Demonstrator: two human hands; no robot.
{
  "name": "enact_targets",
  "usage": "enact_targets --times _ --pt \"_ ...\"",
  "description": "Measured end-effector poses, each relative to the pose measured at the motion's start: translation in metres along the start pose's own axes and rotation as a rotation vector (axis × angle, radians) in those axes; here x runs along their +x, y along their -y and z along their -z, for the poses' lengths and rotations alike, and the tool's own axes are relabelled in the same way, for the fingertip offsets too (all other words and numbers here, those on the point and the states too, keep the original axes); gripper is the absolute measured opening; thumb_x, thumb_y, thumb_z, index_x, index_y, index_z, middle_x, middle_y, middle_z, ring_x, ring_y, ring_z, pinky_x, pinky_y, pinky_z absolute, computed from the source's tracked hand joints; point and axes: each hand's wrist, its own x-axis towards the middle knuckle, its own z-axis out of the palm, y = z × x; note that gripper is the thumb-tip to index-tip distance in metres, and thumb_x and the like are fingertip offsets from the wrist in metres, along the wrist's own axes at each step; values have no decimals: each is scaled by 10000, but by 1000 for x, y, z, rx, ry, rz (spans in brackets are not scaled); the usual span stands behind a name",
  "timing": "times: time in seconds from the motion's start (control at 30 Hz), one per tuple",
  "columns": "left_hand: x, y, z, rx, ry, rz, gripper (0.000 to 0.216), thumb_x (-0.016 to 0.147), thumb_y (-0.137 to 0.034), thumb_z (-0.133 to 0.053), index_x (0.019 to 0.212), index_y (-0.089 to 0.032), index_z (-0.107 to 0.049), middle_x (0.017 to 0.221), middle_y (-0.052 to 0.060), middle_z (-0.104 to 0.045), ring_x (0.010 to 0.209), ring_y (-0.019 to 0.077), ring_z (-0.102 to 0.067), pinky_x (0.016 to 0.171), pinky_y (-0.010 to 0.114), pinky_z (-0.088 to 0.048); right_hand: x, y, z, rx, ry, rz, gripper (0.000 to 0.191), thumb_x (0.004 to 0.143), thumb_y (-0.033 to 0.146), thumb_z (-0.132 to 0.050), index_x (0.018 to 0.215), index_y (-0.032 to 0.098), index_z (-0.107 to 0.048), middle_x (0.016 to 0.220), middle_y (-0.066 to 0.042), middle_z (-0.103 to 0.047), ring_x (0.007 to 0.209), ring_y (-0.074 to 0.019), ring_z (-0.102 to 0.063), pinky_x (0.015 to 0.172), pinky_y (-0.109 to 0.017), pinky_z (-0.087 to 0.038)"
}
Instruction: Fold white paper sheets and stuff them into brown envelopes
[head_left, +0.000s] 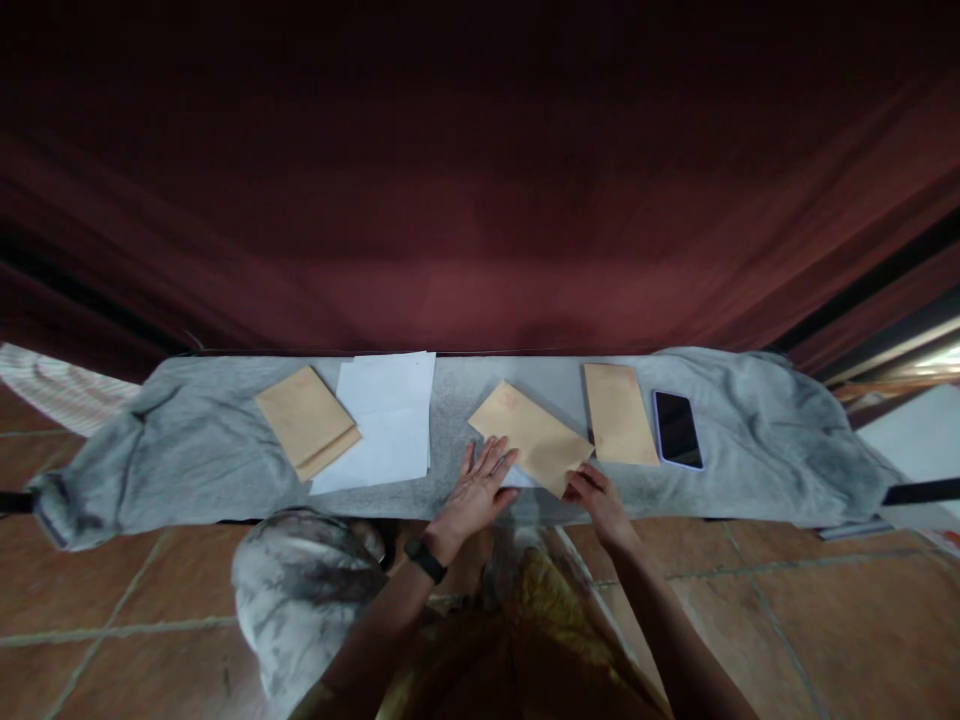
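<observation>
At the far left, a soft, rumpled grey cloth (199,440) covers the narrow surface. On it a small stack of kraft-paper envelopes (306,415) lies askew, overlapping smooth white paper sheets (388,420). Next, the left hand (480,484), with a dark wristwatch (425,560) on its wrist, lies flat, fingers slightly apart, at the near edge of the middle envelope (531,430) — a matte tan oblong set diagonally. A white slip (517,478) shows beside that edge; whether under or inside, I cannot tell. The right hand (595,495) seems to pinch the envelope's near right end, so the step looks like working that end; the next move likely calls for a steady left palm. Farther right lie another plain rectangular envelope (621,415) and a glossy-screened smartphone (679,430).
</observation>
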Motion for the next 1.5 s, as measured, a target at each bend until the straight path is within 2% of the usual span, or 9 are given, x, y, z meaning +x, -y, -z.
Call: enact_targets --times 0.1,0.2,0.33,0.53,0.73,0.9,1.07,1.27,1.5 --pt "5 4 3 -60 -10 26 537 1017 -348 -416 1544 -280 -338 1649 65 -295 1543 224 -188 1262 539 -89 -3 -2 -13 -1 64 -8 375 651 584 -669 687 235 -539 571 25 -562 554 -164 -561 584 -310 -522" --pt "15 -1 2 -91 -28 34 515 1049 -376 -318 1555 -277 -317 1664 45 -259 1544 196 -178 1265 497 -123 -4 -5 -33 -29 141 31 320 716 543 -605 754 227 -572 615 15 -586 579 -159 -562 575 -287 -499" --pt "29 -5 -10 -54 -16 64 547 1040 -476 -335 1556 -295 -319 1664 41 -259 1546 244 -170 1251 544 -146 -4 -10 -50 -171 199 87 240 775 453 -524 807 221 -576 619 33 -549 573 -144 -524 546 -254 -451" --pt "39 5 -27 -17 -11 115 555 1039 -502 -301 1534 -265 -379 1636 49 -328 1538 250 -205 1253 546 -146 -4 -12 -43 -399 243 218 322 881 298 -390 1040 181 -645 745 1 -626 653 -154 -571 648 -272 -483" --pt "42 21 -28 -5 -65 182 555 1031 -492 -307 1549 -300 -357 1636 12 -322 1541 235 -196 1266 503 -140 2 3 -37 -813 313 351 306 938 186 -422 1133 218 -656 972 -51 -688 858 -178 -638 817 -280 -484" --pt "43 25 -28 -8 -89 205 581 1016 -500 -336 1568 -322 -311 1643 9 -297 1544 263 -181 1262 548 -116 -2 14 -43 -1100 329 349 291 1012 208 -401 1214 245 -607 1117 -70 -687 934 -187 -672 792 -261 -488" --pt "44 25 -28 -3 -83 204 574 1017 -510 -321 1557 -315 -335 1640 9 -309 1545 253 -180 1262 537 -120 -6 24 -53 -1312 272 325 313 1055 281 -352 1306 247 -536 1124 -91 -699 925 -197 -699 745 -263 -496" --pt "43 25 -27 12 -86 199 571 1028 -500 -277 1547 -280 -366 1640 26 -310 1545 247 -181 1261 521 -119 12 45 -56 -1402 284 321 339 1051 335 -344 1268 238 -586 1147 -131 -705 939 -253 -716 772 -338 -516" --pt "44 27 -28 1 -88 203 549 1026 -466 -294 1555 -329 -340 1627 -9 -343 1544 241 -185 1257 532 -127 26 57 -51 -1408 386 403 356 1029 347 -384 1323 289 -575 1188 -97 -691 955 -242 -707 804 -341 -514"
